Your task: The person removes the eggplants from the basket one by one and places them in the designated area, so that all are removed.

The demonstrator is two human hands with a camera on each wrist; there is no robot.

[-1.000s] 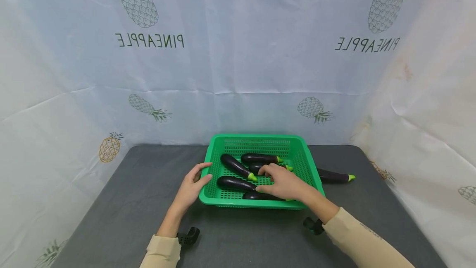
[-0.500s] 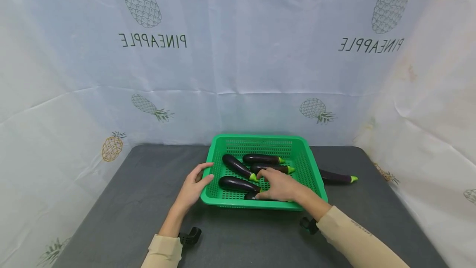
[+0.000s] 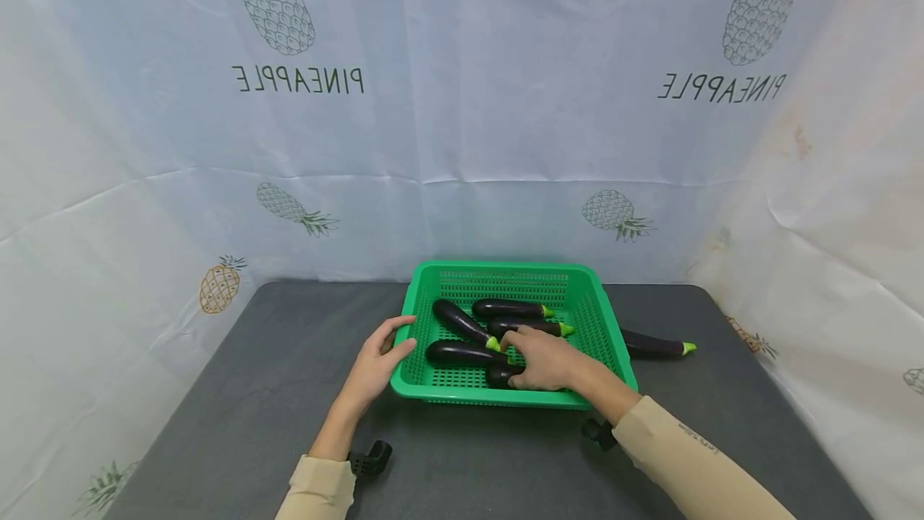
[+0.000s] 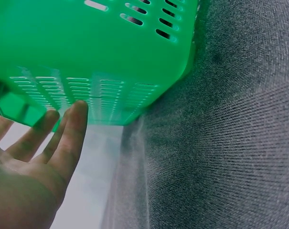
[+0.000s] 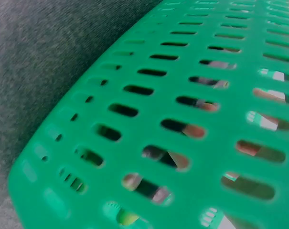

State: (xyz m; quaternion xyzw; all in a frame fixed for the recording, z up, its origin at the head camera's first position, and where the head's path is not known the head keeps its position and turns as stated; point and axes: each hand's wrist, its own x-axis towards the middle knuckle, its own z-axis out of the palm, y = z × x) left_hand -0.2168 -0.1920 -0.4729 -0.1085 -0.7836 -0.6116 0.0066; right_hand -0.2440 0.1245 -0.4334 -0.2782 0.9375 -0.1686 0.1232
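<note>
A green plastic basket (image 3: 505, 266) with slotted walls holds several dark purple eggplants with green stem ends. My left hand (image 3: 371, 365) is at its left rim, with thumb and forefinger on the edge. In the left wrist view, its other fingers (image 4: 73, 131) lie fairly straight against the outer wall. Inside the basket, my right hand (image 3: 546, 361) grips the front eggplant (image 3: 498, 376), covering most of it. Just behind lie another eggplant (image 3: 462, 353) and a slanted one (image 3: 460, 321). The basket wall (image 5: 149, 105) largely hides the right hand in the right wrist view.
One more eggplant (image 3: 653, 345) lies on the dark grey table (image 3: 462, 464), right of the basket, partly hidden by it. Two further eggplants (image 3: 511, 309) lie along the back of the basket. A pale pineapple-print curtain (image 3: 462, 127) hangs behind and at both sides.
My right hand has lowered onto the front eggplant, which has shifted slightly right. My left hand has stayed at the rim. The head view has moved a little.
</note>
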